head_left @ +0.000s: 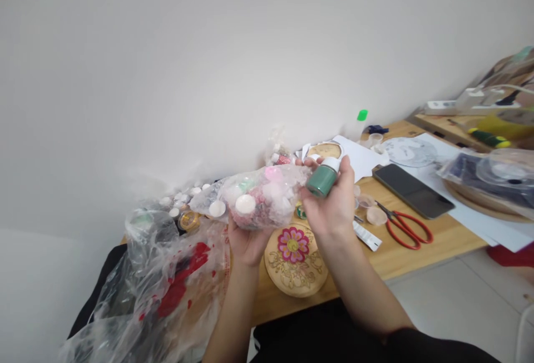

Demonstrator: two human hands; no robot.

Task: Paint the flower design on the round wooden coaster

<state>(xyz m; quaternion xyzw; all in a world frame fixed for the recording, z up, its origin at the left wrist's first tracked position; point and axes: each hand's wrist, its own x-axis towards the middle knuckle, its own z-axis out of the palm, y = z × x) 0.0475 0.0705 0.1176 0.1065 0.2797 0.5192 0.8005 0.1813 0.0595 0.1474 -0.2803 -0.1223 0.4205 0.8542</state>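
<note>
In the head view, the right hand (332,202) grips a green paint jar (322,179) beside the bulging plastic bag (269,199) cupped by the left hand (247,245). A firm hold should best guard the flower-painted wooden disc (295,263) below the grip

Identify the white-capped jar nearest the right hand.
The green jar in the right hand; other white caps show at the plastic bag in the left hand and near the wall.

Tilted green bottle (322,180), bulging clear bag (267,199)
</note>
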